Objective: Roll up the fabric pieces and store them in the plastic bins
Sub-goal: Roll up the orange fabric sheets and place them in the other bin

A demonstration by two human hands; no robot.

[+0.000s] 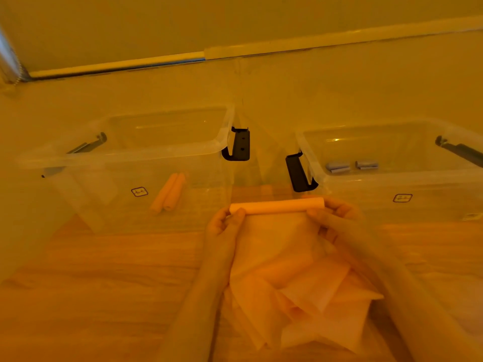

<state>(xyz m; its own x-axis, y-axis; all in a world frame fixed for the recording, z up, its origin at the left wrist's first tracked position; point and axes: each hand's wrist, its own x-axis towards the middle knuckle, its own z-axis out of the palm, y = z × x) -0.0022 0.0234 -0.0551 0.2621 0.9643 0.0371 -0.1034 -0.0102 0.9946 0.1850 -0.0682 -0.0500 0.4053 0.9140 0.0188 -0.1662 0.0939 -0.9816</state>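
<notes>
Your left hand (222, 222) and right hand (333, 212) both hold the fabric roll (277, 207), one at each end; each grip is narrow, fingers curled round the roll's tip. The roll lies level, in front of the gap between the two bins.

From the roll, the unrolled part of the same fabric sheet (271, 239) hangs toward you and runs into a loose pile of fabric pieces (313, 304) on the wooden floor (104, 283). The pile sits directly below the roll, between your forearms.

Left of the roll: the left bin (125, 155), clear plastic, lid off. Two orange rolls (169, 192) lie side by side on its bottom, touching, angled. A black latch handle (239, 145) hangs at the bin end nearest the roll.

Right of the roll: the right bin (392, 176), also clear. Two grey-blue rolls (351, 165) lie on its bottom, near each other; whether they touch, you cannot tell. Its black latch (300, 173) faces the roll, swung outward.

Beyond the roll, behind both bins: a pale wall with a baseboard (209, 54).
</notes>
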